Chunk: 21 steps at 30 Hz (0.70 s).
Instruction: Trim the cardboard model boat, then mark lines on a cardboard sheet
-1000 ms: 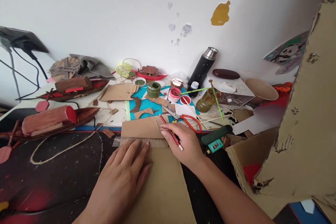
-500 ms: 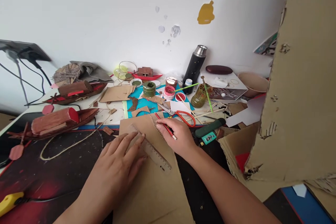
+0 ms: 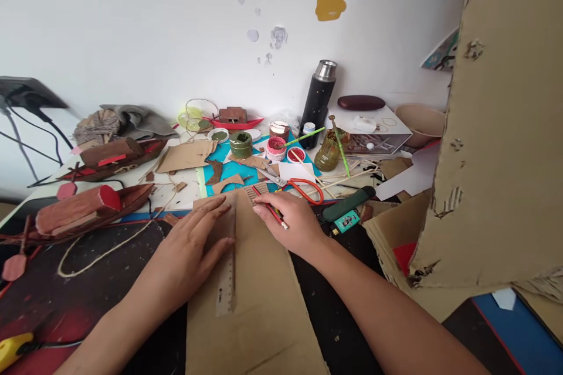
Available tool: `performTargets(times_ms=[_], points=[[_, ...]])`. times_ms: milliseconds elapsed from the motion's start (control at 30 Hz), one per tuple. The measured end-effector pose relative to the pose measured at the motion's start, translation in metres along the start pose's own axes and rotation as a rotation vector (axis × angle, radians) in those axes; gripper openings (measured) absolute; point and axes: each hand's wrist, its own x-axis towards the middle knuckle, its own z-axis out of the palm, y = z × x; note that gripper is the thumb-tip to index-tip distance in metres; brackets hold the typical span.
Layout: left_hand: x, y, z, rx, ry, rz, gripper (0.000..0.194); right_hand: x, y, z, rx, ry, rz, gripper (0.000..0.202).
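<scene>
A clear plastic ruler (image 3: 227, 284) lies lengthwise on a strip of brown cardboard (image 3: 259, 299). The fingers of my left hand (image 3: 187, 246) are stretched out, with the fingertips resting on the ruler's upper part and left side. Above the cardboard's far right part, my right hand (image 3: 292, 220) is closed around a red pencil (image 3: 280, 221). The pencil's pale end points back toward me, and its other end points to the far left. Just beyond this hand lie orange-handled scissors (image 3: 308, 188).
Brown model boats (image 3: 79, 211) with a cord stand at left. Paint jars (image 3: 241, 145), a green-stained brush jar (image 3: 328, 152) and a black flask (image 3: 319, 96) stand at the back. A green utility knife (image 3: 347, 204) lies right of my hand. Tall cardboard (image 3: 501, 146) rises at far right.
The ruler has turned from slanting across the cardboard to lying along its length. My left hand has shifted slightly left with it. My right hand still holds the pencil.
</scene>
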Motion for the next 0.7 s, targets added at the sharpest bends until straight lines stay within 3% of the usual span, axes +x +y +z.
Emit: performTargets(times_ms=[167,700], points=[[0.002,-0.008,-0.001,-0.055,-0.091,-0.015,0.052,0.0,0.001,-0.001,0.001,-0.012,-0.006,0.017],[0.005,-0.003,0.01,-0.018,-0.022,0.011,0.051,0.001,-0.002,-0.001,-0.019,-0.021,-0.025,0.017]])
